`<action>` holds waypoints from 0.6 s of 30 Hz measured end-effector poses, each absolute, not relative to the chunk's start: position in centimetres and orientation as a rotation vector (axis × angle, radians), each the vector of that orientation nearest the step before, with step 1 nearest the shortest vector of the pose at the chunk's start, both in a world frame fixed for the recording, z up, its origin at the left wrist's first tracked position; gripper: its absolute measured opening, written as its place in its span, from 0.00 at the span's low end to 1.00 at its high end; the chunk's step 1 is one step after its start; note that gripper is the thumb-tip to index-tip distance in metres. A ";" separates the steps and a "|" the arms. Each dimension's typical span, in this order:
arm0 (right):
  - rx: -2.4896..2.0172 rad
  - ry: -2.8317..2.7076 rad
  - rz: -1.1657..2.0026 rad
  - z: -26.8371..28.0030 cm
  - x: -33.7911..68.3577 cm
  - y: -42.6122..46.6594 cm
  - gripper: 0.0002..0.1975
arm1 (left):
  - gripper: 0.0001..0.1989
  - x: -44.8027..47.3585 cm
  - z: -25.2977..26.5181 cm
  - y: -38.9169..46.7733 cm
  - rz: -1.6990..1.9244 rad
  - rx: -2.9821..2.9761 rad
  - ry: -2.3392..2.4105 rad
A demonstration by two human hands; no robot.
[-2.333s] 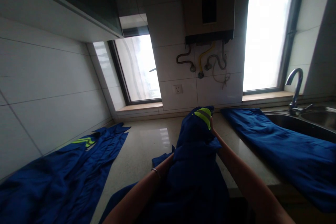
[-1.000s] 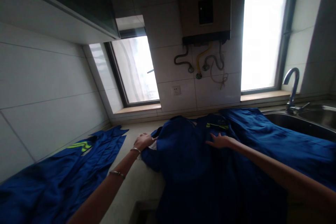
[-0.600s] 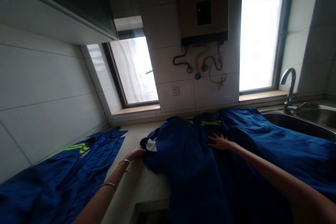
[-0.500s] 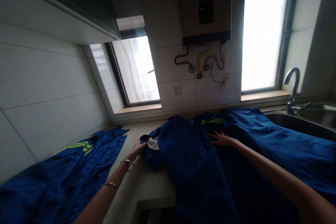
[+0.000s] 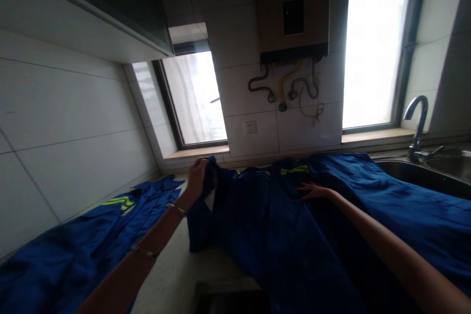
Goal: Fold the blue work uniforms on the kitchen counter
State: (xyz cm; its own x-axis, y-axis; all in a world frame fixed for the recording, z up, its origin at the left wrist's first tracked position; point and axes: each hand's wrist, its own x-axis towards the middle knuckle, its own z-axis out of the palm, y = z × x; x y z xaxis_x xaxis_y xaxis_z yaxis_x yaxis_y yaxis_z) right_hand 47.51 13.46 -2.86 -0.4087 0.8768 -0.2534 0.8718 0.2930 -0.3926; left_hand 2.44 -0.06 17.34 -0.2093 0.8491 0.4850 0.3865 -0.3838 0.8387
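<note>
Head | left hand (image 5: pixel 196 176) gripping garment (image 5: pixel 250 206) by raised edge | right hand (image 5: pixel 314 191) spread on it | counter (image 5: pixel 176 265) showing leftward

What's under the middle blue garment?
The pale countertop shows beside the left edge of the middle blue garment and seems to run beneath it. Anything else directly under is covered by the cloth and cannot be seen.

Matt cloth garment (image 5: pixel 246 216), glossy metal faucet (image 5: pixel 420 126)
</note>
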 end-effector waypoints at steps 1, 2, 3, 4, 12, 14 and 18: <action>-1.701 -2.513 0.753 -2.9 47.5 13.4 0.43 | 0.09 5.2 16.2 -1.3 1.558 1.772 1.455; -1.699 -2.507 0.751 -2.9 47.5 13.4 0.43 | 0.09 7.9 15.0 -2.9 1.379 1.919 1.437; -1.700 -2.500 0.747 -2.9 47.5 13.3 0.43 | 0.10 10.3 13.6 -4.9 1.153 2.070 1.386; -1.703 -2.494 0.744 -2.9 47.5 13.2 0.43 | 0.10 12.4 12.3 -7.1 0.918 2.185 1.261; -1.657 -2.482 0.698 -2.9 47.8 12.6 0.42 | 0.20 12.4 9.3 -9.1 0.409 1.981 1.024; -1.650 -2.483 0.687 -2.8 47.9 12.4 0.41 | 0.18 8.8 9.5 -4.6 0.671 1.954 1.361; -1.685 -2.504 0.608 -1.8 47.4 11.4 0.38 | 0.09 0.7 7.2 2.3 0.905 1.815 1.812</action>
